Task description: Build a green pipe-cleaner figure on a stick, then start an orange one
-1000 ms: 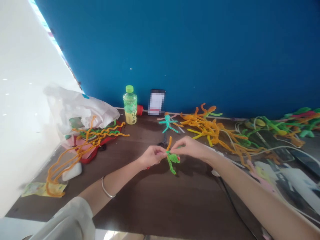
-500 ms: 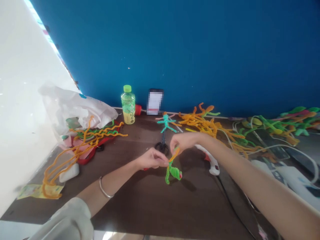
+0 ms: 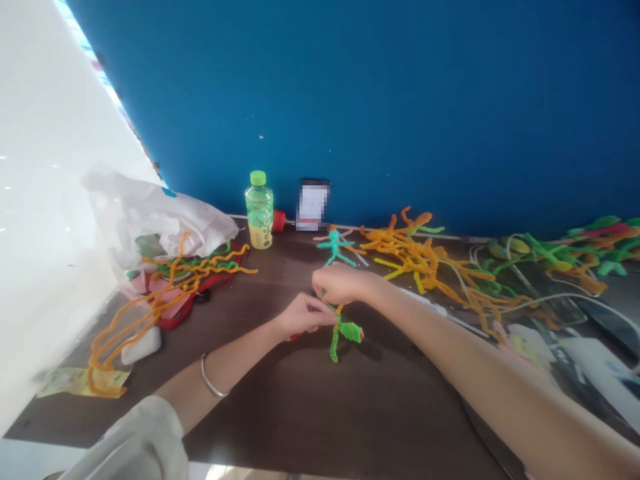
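A small green pipe-cleaner figure (image 3: 351,331) with orange strands hangs above the tabletop in front of me. My left hand (image 3: 306,315) pinches it near the top between thumb and fingertips. Just above and behind, my right hand (image 3: 341,283) is closed on the upper orange pipe cleaner, and a bit of green shows beside its fingers. The exact grip of the right fingertips is partly hidden. Behind my hands lies a turquoise pipe-cleaner figure (image 3: 335,247).
A green-capped bottle (image 3: 259,217) and a phone (image 3: 313,205) stand by the blue wall. Orange pipe-cleaner pieces (image 3: 423,257) lie right of centre. Wavy orange pipe cleaners (image 3: 150,307) and a plastic bag (image 3: 165,213) are at left. White cables run along the right side.
My right hand has moved left and slightly up, toward my left hand, carrying the orange strand over. The scissors and most of the white glue gun are now covered by my right hand and forearm.
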Motion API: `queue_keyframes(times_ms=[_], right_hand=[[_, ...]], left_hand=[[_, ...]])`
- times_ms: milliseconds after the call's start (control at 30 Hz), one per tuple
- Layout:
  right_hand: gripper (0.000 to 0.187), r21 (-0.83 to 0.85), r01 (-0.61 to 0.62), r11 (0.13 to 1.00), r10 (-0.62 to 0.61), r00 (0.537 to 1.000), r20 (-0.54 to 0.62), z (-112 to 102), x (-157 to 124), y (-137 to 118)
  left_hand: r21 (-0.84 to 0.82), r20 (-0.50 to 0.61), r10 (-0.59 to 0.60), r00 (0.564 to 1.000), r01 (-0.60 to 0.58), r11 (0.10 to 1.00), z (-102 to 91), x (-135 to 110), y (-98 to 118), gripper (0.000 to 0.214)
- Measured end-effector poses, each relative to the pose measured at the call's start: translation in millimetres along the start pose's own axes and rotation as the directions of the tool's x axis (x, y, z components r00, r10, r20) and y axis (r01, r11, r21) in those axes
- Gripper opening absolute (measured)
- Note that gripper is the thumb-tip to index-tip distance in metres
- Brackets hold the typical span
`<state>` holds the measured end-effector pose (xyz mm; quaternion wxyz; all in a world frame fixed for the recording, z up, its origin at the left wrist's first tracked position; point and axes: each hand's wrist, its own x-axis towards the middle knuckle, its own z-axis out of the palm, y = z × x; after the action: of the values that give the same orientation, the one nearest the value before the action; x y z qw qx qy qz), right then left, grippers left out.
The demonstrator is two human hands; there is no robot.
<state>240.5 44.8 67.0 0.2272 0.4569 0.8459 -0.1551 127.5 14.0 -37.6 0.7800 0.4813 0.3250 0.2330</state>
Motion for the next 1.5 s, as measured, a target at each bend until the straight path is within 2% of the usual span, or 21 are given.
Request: queue_keyframes(times_ms=[100,200,300,500,733,933,1100,1300,1500], right_hand=[[0.016,-0.082,0.013,0.997,-0.023,0.992,-0.124,6.2,-1.8,1.2],[0.015,-0.083,0.004,0.997,-0.025,0.967,-0.255,10.6,-2.6,3.6],[0.014,-0.07,0.019,0.997,-0.04,0.95,-0.31,13.0,-3.5,3.2],[0.015,-0.056,0.015,0.998,-0.031,0.958,-0.283,16.6,-7.4,-2.5],[0.014,0.052,0.027,0.998,-0.011,0.96,-0.278,18.5,-17.7,-2.0],[0.017,0.146,0.064,0.987,-0.008,0.934,-0.356,22.1,-28.4,7.8],[0.017,0.198,0.078,0.977,0.001,0.929,-0.371,24.2,-38.6,15.1],[0.018,0.286,0.064,0.956,0.06,0.913,-0.404,29.3,-49.6,22.7],[0.019,0.409,0.043,0.911,0.12,0.924,-0.364,30.8,-55.3,32.3]], left_hand=[[-0.085,-0.045,-0.005,0.999,0.001,0.996,-1.8,2.9,-2.5,0.029],[-0.151,-0.046,-0.019,0.999,0.012,0.988,-5.0,5.8,-5.3,0.027],[-0.195,-0.027,-0.031,0.999,0.025,0.98,-6.8,7.4,-6.7,0.024],[-0.212,-0.015,-0.014,1.0,0.01,0.977,-3.0,5.3,-4.3,0.025],[-0.24,-0.049,0.057,0.997,-0.067,0.968,-2.7,8.4,-8.9,0.032],[-0.258,-0.126,0.008,0.992,-0.04,0.965,-4.0,10.2,-11.5,0.036],[-0.293,-0.175,-0.01,0.984,-0.042,0.955,-1.5,9.2,-9.4,0.035],[-0.303,-0.156,0.016,0.988,-0.063,0.951,-1.1,8.4,-8.6,0.034],[-0.255,-0.128,0.085,0.988,-0.115,0.96,-3.5,8.3,-8.6,0.034]])
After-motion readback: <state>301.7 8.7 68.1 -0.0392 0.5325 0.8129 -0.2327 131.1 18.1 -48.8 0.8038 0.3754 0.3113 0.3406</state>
